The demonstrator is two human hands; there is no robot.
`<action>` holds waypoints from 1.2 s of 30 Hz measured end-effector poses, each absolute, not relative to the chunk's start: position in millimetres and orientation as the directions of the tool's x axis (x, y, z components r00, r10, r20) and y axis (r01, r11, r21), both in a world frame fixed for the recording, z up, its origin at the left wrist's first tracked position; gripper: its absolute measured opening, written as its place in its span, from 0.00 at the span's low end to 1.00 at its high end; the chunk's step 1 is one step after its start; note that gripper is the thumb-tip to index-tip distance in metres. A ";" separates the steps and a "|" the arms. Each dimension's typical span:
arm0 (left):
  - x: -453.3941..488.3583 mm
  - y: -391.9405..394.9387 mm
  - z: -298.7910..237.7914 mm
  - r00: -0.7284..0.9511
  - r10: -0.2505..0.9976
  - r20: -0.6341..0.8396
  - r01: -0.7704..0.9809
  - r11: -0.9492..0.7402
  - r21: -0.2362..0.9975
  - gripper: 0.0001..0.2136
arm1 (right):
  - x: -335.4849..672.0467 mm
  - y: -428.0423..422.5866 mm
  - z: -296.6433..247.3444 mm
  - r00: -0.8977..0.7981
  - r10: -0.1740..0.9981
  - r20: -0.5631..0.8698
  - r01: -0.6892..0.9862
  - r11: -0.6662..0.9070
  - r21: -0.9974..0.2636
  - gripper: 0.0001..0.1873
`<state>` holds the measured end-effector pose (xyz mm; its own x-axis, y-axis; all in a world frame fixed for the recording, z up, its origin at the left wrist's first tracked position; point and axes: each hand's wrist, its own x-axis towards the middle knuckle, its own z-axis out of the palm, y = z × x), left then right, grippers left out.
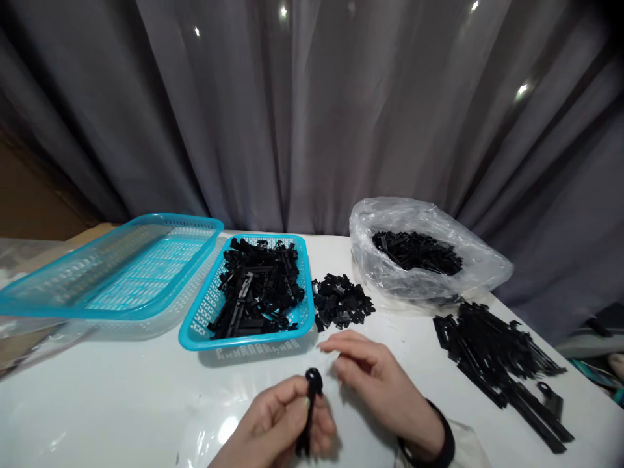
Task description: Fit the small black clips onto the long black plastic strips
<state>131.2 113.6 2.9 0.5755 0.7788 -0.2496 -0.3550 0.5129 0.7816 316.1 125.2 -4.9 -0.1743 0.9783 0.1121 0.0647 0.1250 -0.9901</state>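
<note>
My left hand (280,422) is closed around a thin black plastic strip (309,409) with a round end, held upright low in the middle of the view. My right hand (377,383) hovers just to its right, fingers loosely curled and pointing left toward the strip, nothing visible in them. A black band sits on the right wrist (441,448). A small pile of black clips (341,302) lies on the white table (121,403) just beyond the right hand.
A small turquoise basket (202,328) holds several black parts. A larger turquoise basket (121,273) stands at the left. A clear plastic bag (429,260) of black pieces sits at the back right; long black strips (497,357) lie at the right. Grey curtain behind.
</note>
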 end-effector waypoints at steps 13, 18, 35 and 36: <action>122.3 120.5 7.7 0.256 0.952 -0.167 -0.128 0.205 0.970 0.15 | 328.5 135.5 -22.7 -0.124 0.991 0.044 0.685 0.117 -0.719 0.11; 126.6 117.4 -1.1 0.292 0.950 -0.109 -0.015 0.119 0.993 0.13 | 324.3 134.5 -25.3 -0.139 0.990 0.034 0.744 0.127 -0.656 0.10; 129.1 113.9 -3.9 0.320 0.942 -0.104 0.019 0.104 0.994 0.08 | 310.6 117.0 -5.9 -0.116 0.922 0.369 0.302 0.386 -0.872 0.07; 128.9 114.1 -4.6 0.322 0.941 -0.105 0.005 0.109 0.994 0.08 | 308.6 114.8 -2.4 -0.098 0.920 0.380 0.230 0.393 -0.890 0.07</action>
<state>128.9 114.1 -4.6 0.3222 0.9408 -0.1050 0.0050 0.1092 0.9940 308.6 114.8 -2.4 -0.0985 0.9196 0.3803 0.2303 0.3928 -0.8903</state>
